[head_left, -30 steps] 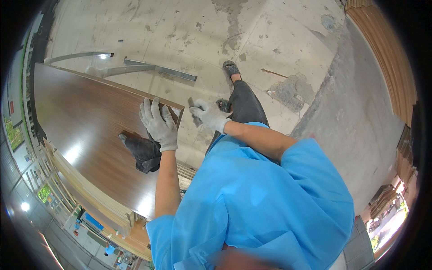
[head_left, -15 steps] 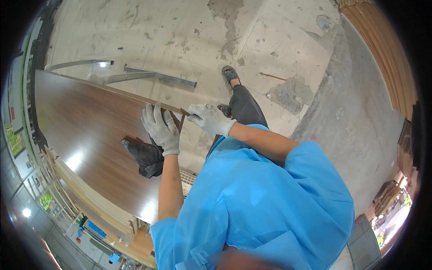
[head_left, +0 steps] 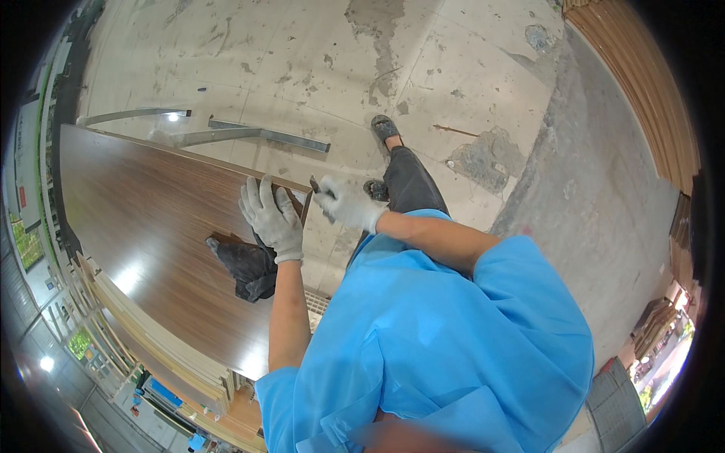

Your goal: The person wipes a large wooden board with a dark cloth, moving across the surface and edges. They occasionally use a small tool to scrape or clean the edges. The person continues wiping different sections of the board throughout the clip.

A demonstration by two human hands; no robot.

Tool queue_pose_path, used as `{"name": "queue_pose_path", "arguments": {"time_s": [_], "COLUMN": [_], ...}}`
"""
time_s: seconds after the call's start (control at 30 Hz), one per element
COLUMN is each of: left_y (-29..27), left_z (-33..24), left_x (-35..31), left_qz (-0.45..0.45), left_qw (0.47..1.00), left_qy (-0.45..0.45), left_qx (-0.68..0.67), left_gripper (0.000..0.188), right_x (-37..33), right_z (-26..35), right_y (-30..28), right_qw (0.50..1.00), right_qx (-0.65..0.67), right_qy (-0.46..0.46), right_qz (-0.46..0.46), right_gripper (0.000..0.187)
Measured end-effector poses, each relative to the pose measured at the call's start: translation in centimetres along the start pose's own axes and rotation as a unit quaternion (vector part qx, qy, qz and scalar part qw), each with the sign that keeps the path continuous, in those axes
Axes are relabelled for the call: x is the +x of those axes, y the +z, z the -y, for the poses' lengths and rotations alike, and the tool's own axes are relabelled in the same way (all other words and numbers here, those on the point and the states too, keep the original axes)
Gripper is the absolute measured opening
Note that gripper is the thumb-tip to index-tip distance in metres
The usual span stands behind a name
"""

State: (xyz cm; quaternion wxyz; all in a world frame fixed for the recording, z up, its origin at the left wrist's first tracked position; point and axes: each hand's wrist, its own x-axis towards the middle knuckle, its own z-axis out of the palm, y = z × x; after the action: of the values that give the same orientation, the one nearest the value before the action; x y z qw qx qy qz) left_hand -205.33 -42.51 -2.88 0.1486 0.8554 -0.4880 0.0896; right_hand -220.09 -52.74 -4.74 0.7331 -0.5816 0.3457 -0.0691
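A brown wood-grain board (head_left: 151, 219) lies in front of me to the left. My left hand (head_left: 273, 223), in a pale work glove, rests on it near its far right corner, fingers stretched out. My right hand (head_left: 347, 205), gloved the same way, is closed just beyond the board's right end. From its fingers sticks a small dark hand tool (head_left: 315, 185), close to the corner; the glove hides the rest, so its kind is unclear. A crumpled black cloth (head_left: 245, 266) lies on the board beside my left wrist.
Stacked pale boards (head_left: 162, 351) stand along the near left side. Metal bars (head_left: 294, 141) with bent pieces sit beyond the board, over the worn floor (head_left: 302, 68). Brown sheets (head_left: 642, 83) are piled at the far right. My shoe (head_left: 385, 127) is on the floor.
My right hand has turned and drawn slightly nearer, so the tool's tip now points up and away from the board's corner. My left hand has hardly moved.
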Motion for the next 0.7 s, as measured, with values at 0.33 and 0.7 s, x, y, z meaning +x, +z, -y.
{"name": "queue_pose_path", "arguments": {"time_s": [0.33, 0.7], "left_y": [-0.1, 1.4], "left_z": [0.1, -0.3], "left_x": [-0.3, 0.4], "left_qz": [-0.003, 0.080], "left_qw": [0.999, 0.978], "left_qy": [0.006, 0.191], "left_qx": [-0.034, -0.014], "left_gripper": [0.035, 0.024], "right_x": [-0.6, 2.9], "right_z": [-2.3, -0.6], "right_y": [2.2, -5.0], "right_qw": [0.984, 0.978], "right_qx": [-0.079, 0.038], "right_qy": [-0.154, -0.106], "right_qz": [-0.043, -0.177], "right_gripper": [0.019, 0.015]}}
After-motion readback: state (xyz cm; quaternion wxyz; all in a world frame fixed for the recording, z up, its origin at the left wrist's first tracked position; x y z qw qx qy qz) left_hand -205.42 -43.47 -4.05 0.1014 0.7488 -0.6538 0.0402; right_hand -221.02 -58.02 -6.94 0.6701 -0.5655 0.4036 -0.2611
